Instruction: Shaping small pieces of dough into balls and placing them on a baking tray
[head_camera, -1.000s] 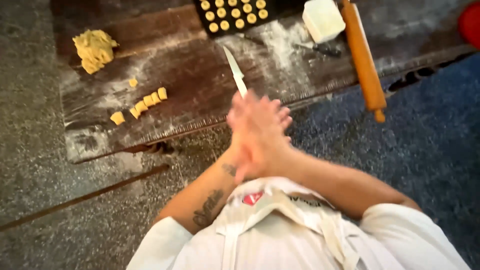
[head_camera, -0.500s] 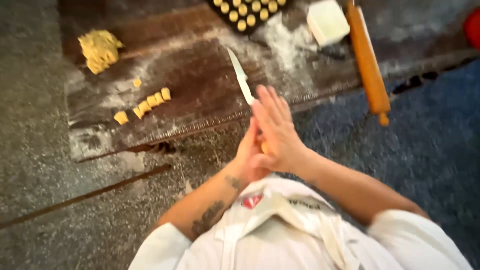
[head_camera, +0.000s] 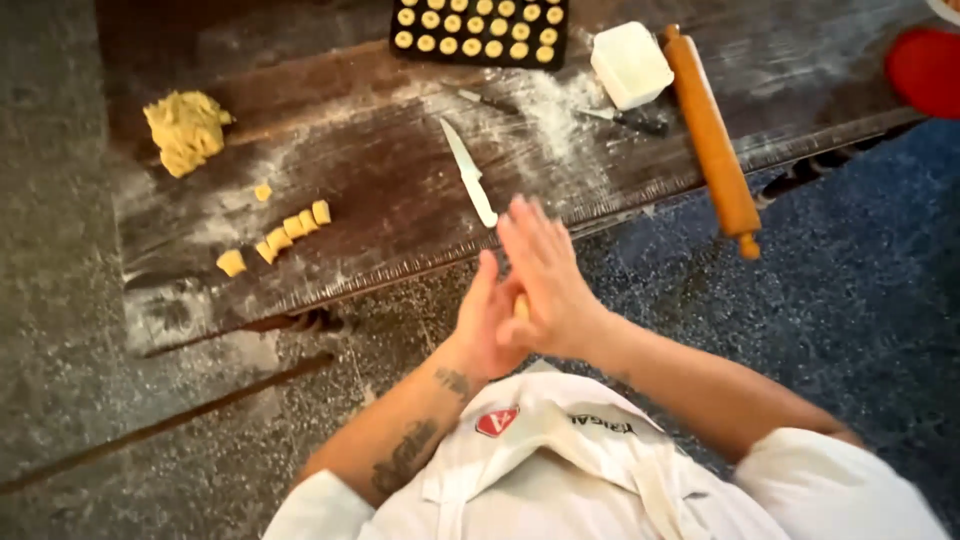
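A small dough piece (head_camera: 520, 305) is pressed between the flat palms of the left hand (head_camera: 485, 320) and right hand (head_camera: 545, 275), held just off the near edge of the floured wooden board (head_camera: 400, 190). A knife (head_camera: 470, 175) lies just beyond the fingertips. Cut dough pieces (head_camera: 285, 232) sit well apart to the left near the edge; open board is seen between. A rolling pin (head_camera: 712, 140) overhangs the right edge.
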